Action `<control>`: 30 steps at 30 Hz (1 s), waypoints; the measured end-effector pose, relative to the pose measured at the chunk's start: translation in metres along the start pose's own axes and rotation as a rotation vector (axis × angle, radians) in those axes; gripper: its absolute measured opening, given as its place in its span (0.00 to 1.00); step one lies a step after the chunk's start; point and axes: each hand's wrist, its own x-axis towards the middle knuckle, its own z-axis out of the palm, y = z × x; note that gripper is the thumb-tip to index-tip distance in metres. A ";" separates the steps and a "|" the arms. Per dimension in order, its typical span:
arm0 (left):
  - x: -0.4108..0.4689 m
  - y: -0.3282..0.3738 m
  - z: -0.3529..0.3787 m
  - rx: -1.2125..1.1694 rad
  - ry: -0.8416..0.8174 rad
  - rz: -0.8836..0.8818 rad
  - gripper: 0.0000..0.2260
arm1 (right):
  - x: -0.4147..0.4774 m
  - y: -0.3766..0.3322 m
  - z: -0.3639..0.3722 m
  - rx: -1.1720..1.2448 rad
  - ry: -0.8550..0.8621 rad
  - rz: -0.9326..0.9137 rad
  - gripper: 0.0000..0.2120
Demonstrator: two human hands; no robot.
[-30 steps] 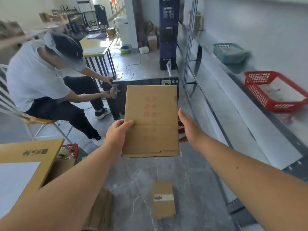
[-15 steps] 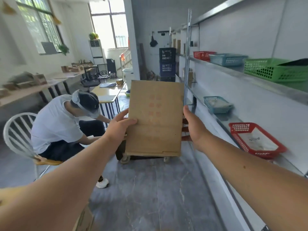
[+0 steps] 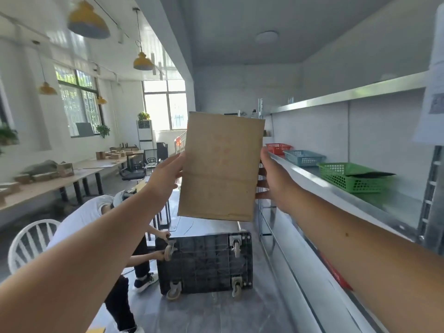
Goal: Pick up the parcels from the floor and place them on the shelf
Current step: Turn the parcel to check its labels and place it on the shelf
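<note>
A brown cardboard parcel (image 3: 221, 167) with faint red print is held up in front of me at about chest height. My left hand (image 3: 167, 175) grips its left edge, thumb on the near face. My right hand (image 3: 272, 180) holds its right edge, fingers reaching behind the box. The metal shelf (image 3: 319, 181) runs along the right wall, its front edge just right of my right hand. The parcel hangs left of the shelf, not touching it.
A green basket (image 3: 353, 179), a blue basket (image 3: 304, 157) and a red basket (image 3: 278, 148) stand on the shelf. A black wheeled cart (image 3: 204, 263) lies tipped on the floor ahead. A seated person (image 3: 96, 219) works on its wheel. Tables line the left wall.
I have raised the parcel higher with both hands, and my view has tilted up from the floor to the upper shelf and ceiling. The small parcel on the floor is out of view.
</note>
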 end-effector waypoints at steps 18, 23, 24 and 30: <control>0.008 0.102 -0.007 -0.276 -0.031 -0.046 0.27 | 0.002 -0.135 -0.044 0.075 -0.020 0.040 0.38; 0.022 0.106 -0.006 -0.308 0.045 -0.011 0.24 | 0.002 -0.149 -0.038 -0.019 -0.013 0.007 0.33; 0.024 0.106 -0.004 -0.319 0.070 -0.009 0.23 | 0.002 -0.151 -0.038 -0.013 -0.016 0.002 0.32; 0.041 0.110 0.007 -0.361 0.184 -0.046 0.18 | 0.006 -0.163 -0.038 0.050 -0.018 -0.055 0.34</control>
